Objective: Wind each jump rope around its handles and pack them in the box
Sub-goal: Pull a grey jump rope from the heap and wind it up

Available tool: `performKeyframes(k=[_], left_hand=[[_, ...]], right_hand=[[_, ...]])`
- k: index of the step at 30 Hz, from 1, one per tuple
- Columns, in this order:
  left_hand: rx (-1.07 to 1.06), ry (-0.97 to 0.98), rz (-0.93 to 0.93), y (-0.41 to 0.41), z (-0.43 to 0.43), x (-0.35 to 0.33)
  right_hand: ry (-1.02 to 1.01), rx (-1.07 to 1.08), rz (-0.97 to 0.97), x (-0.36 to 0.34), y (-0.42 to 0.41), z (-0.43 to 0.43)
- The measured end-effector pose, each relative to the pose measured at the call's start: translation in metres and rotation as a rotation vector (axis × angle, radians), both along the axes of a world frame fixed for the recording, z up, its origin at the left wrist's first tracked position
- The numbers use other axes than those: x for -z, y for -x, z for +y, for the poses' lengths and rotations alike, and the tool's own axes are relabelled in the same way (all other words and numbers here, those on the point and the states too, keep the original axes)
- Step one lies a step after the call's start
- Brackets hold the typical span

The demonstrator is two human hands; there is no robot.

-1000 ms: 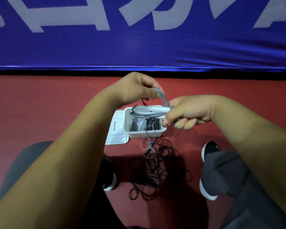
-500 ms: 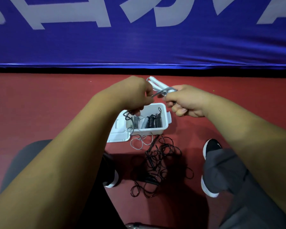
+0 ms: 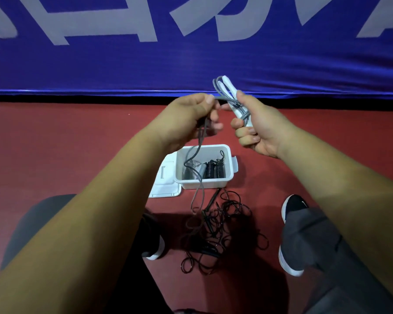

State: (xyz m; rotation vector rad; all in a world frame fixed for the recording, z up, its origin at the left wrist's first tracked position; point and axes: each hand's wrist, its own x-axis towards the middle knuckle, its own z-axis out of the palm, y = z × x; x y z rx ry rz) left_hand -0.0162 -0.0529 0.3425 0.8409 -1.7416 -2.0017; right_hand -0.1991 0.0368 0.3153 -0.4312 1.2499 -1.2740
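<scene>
My right hand [image 3: 256, 125] grips a pair of white jump rope handles [image 3: 230, 91] held upright, with grey rope [image 3: 227, 99] looped around them. My left hand [image 3: 191, 116] pinches the same grey rope just left of the handles; its loose tail [image 3: 200, 177] hangs down past the white box [image 3: 227, 159] to the floor. Inside the box lie black wound ropes [image 3: 213, 169]. A tangle of black jump rope [image 3: 216, 227] lies on the red floor in front of the box.
The box's white lid [image 3: 166, 184] lies flat at its left side. My black-and-white shoes [image 3: 293, 207] and grey trouser legs flank the rope pile. A blue banner [image 3: 191, 53] with white letters runs along the far edge of the floor.
Both hands have risen and moved away from me, clear of the box. The handles have turned upright in my right hand, and the grey tail has lifted off the floor pile.
</scene>
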Motion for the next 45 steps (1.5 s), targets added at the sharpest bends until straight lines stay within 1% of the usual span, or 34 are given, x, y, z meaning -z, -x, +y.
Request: performKeyframes(k=[3,5,7,9,13,15,18,23,24,26,28,30,31,33,35,36,37,39,45], left_hand=[[0.075,0.054,0.035,-0.001,-0.003,-0.002],[0.118,0.097,0.000,-0.003,-0.004,-0.003],[0.167,0.193,-0.103,-0.007,-0.006,-0.005],[0.198,0.298,-0.240,-0.011,-0.009,-0.006],[0.230,0.576,-0.546,-0.015,-0.016,-0.005],[0.243,0.680,-0.623,-0.012,-0.015,-0.002],[0.242,0.717,-0.644,-0.006,-0.012,0.003],[0.245,0.694,-0.663,-0.004,-0.010,0.011],[0.216,0.713,-0.649,-0.003,-0.010,0.012],[0.118,0.735,-0.553,-0.003,-0.011,0.014],[0.029,0.700,-0.444,-0.003,-0.013,0.014],[-0.014,0.639,-0.379,-0.003,-0.017,0.015],[-0.022,0.593,-0.333,-0.005,-0.019,0.015],[0.007,0.464,-0.185,-0.011,-0.022,0.012],[0.060,0.328,-0.040,-0.015,-0.024,0.007],[0.061,0.252,0.000,-0.015,-0.023,0.005],[0.056,0.186,0.027,-0.014,-0.023,0.003],[0.062,0.137,0.059,-0.011,-0.019,-0.001],[0.167,0.298,-0.021,-0.009,-0.014,-0.014]], right_hand=[[0.027,0.030,-0.019,-0.003,0.004,-0.002],[0.032,0.086,-0.051,-0.005,0.008,-0.003],[0.030,0.093,-0.080,-0.008,0.010,-0.001],[0.028,0.057,-0.091,-0.012,0.011,0.003],[0.020,-0.080,-0.129,-0.017,0.011,0.011],[0.019,-0.159,-0.168,-0.021,0.009,0.016],[0.028,-0.248,-0.189,-0.026,0.008,0.021],[0.035,-0.347,-0.176,-0.027,0.005,0.027],[0.053,-0.372,-0.176,-0.026,0.005,0.028],[0.083,-0.420,-0.181,-0.027,0.006,0.029],[0.111,-0.466,-0.185,-0.029,0.007,0.029],[0.116,-0.516,-0.172,-0.029,0.007,0.030],[0.116,-0.549,-0.147,-0.028,0.006,0.030],[0.120,-0.627,-0.035,-0.026,0.001,0.031],[0.085,-0.684,0.090,-0.024,-0.007,0.032],[0.054,-0.695,0.132,-0.023,-0.010,0.032],[0.021,-0.700,0.150,-0.022,-0.013,0.032],[-0.024,-0.720,0.150,-0.019,-0.014,0.032],[-0.086,-0.805,0.145,-0.016,-0.006,0.035]])
